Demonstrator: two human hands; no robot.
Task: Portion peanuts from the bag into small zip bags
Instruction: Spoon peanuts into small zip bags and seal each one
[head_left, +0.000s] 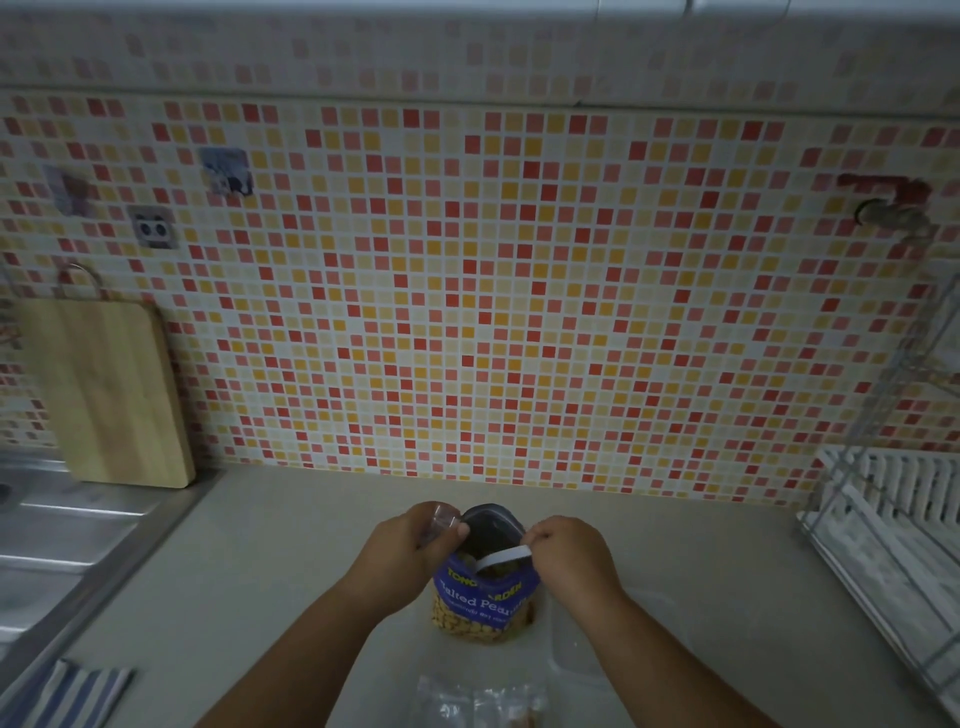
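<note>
A blue salted-peanut bag stands upright on the counter, its mouth pulled open and peanuts showing through a clear window low on its front. My left hand grips the bag's left rim together with a small clear plastic piece, which may be a scoop or a cup. My right hand pinches the bag's right rim at its white zip strip. Small clear zip bags lie flat near the counter's front edge, at least one of them with peanuts inside.
A steel sink lies at the left, with a wooden cutting board leaning on the tiled wall behind it. A striped cloth sits at the front left. A white dish rack stands at the right.
</note>
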